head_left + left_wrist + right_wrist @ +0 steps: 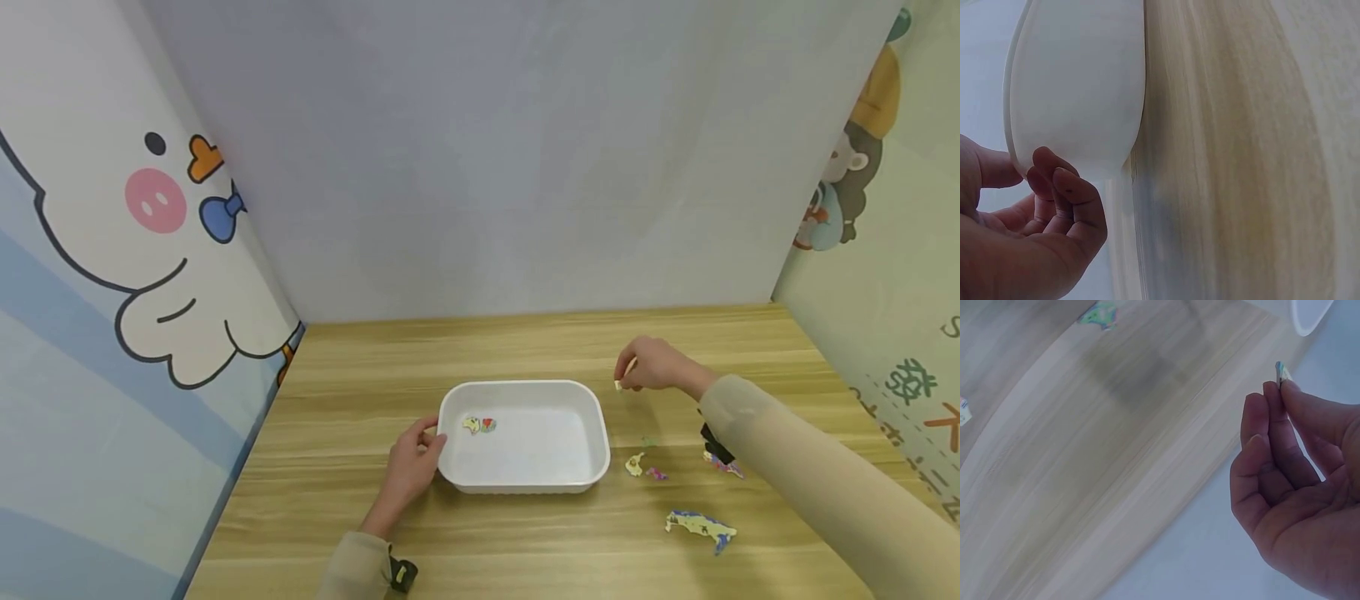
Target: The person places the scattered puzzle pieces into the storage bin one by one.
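White, shallow, rectangular plastic tray (540,454), lower centre of the head view: probably light and stiff, its left rim gripped by the left hand (412,457). Right of centre, the right hand (652,364) pinches a small, flat, pale printed piece (1283,372), likely very light, best held by its edges; only the right wrist view shows its blue-green tip.

Wood-grain tabletop (360,358); pale backdrop (480,167) behind; cartoon animal (90,167) left, printed panel (862,308) right.

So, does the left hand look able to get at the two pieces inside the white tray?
Probably yes: the left hand holds the white tray by its left rim, and nothing covers the two pieces.
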`<state>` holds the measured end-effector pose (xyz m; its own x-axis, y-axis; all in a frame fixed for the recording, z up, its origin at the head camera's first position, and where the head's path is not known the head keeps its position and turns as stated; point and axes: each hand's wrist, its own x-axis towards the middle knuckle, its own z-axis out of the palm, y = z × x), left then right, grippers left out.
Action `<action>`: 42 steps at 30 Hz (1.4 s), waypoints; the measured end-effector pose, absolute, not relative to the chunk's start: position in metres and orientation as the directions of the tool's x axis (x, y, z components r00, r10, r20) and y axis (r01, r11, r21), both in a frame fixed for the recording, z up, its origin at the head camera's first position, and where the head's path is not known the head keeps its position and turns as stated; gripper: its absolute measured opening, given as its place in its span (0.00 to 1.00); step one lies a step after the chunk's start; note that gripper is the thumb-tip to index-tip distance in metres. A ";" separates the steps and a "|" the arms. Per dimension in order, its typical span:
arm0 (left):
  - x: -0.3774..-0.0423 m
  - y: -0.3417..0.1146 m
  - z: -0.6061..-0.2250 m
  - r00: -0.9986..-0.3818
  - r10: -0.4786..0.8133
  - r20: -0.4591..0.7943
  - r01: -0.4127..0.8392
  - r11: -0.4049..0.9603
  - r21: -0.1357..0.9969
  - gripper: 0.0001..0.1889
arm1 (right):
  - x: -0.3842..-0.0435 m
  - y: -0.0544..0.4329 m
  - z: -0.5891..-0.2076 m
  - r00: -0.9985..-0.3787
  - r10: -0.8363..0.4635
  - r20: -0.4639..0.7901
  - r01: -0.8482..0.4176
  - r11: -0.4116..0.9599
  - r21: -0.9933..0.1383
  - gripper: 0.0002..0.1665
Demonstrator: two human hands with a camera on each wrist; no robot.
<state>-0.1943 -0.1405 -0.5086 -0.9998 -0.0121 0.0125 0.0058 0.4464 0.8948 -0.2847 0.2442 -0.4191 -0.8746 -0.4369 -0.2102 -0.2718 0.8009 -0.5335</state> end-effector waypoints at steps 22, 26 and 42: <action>-0.193 -0.142 -0.510 -1.000 -0.015 0.004 -0.002 0.434 0.901 0.17 | -0.291 0.184 -0.406 -0.879 -0.433 -0.199 -0.265 0.791 -0.551 0.03; -0.193 -0.142 -0.512 -1.000 -0.023 0.010 -0.001 0.425 0.905 0.17 | -0.291 0.169 -0.408 -0.867 -0.460 -0.190 -0.294 0.781 -0.550 0.03; -0.193 -0.143 -0.513 -1.000 -0.008 0.015 0.010 0.415 0.910 0.17 | -0.284 0.128 -0.423 -0.862 -0.440 -0.252 -0.258 0.808 -0.530 0.04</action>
<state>-0.1933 -0.1434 -0.5130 -0.9999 -0.0080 0.0149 0.0102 0.4152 0.9097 -0.2839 0.1281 -0.4227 -0.8616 -0.4403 -0.2524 -0.2576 0.8079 -0.5301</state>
